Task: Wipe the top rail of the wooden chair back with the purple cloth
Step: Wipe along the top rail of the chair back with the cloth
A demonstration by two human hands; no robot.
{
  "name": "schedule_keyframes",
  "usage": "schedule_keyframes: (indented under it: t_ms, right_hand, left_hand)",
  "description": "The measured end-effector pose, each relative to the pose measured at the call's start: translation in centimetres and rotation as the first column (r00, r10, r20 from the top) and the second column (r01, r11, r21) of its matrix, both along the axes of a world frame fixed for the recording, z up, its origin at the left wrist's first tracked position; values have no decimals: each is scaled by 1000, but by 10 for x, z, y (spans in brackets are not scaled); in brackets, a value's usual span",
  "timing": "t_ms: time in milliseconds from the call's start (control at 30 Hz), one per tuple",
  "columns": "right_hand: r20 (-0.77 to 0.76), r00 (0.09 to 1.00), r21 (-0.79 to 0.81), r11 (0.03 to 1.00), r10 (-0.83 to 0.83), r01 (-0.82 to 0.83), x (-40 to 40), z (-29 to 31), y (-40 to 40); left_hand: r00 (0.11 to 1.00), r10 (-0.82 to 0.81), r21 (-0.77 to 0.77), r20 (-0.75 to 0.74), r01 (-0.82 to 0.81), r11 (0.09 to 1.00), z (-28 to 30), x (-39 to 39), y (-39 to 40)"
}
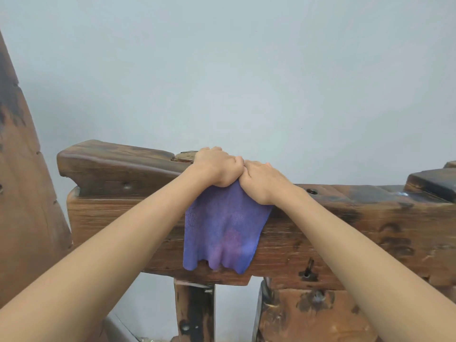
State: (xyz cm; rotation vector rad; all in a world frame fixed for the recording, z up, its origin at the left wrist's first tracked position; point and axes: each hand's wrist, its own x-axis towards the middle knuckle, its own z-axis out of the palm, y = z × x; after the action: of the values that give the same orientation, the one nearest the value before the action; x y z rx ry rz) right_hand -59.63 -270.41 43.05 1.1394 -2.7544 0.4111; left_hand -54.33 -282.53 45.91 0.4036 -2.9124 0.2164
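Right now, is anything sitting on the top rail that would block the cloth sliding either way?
Nothing loose lies on the top rail. Both the left hand and right hand grip the purple cloth there. Leftward a raised wooden block steps up; a similar raised block sits far right.

Head camera looks forward, close over the chair rail [320,218].

Probably a home: rustic wooden chair [320,218] against plain wall [222,70].
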Motion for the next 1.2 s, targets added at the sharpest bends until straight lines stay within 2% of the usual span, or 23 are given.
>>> schedule_keyframes:
  t_ms: [133, 200, 367, 467, 567, 733, 867, 967, 1067, 1200]
  right_hand:
    - [61, 998, -2, 1000, -1, 1, -8, 4, 12]
    - [44, 999, -10, 1000, -27, 28, -4, 0, 21]
    - [-37, 999, -74, 997, -36, 33, 10, -20, 49]
    - [-105, 994, -38, 999, 26, -30, 11, -30, 62]
    - [-103, 992, -28, 997, 69, -73, 3, -31, 66]
    - [-107, 988, 172, 980, 115, -95, -22, -17, 65]
    - [-116, 971, 181, 965, 211, -188, -29, -17, 79]
    - [-165, 940, 180, 947, 297, -267, -27, -25, 97]
    - [-198, 936, 166, 951, 293, -263, -24, -32, 105]
    - [-131, 962, 142, 965, 239, -220, -33, -25, 99]
  left_hand:
    - [998, 25, -56, 62, -21, 998, 0, -13, 14]
    - [997, 6, -30, 72, -4, 1000, -3, -10, 21]
    - [996, -92, -79, -18, 91, 993, -23, -2, 40]
    - [992, -77, -40, -98, 73, 996, -32, -3, 50]
    - [991, -99, -14, -85, 98, 995, -33, -7, 48]
    - [993, -118, 108, 30, 114, 988, -21, -23, 44]
    - [993, -119, 29, -12, 119, 992, -27, -24, 57]
    - [978, -190, -71, -83, 184, 980, -36, -16, 69]
    - [965, -240, -165, -109, 220, 961, -41, -14, 81]
    - [976, -201, -122, -79, 191, 974, -42, -30, 88]
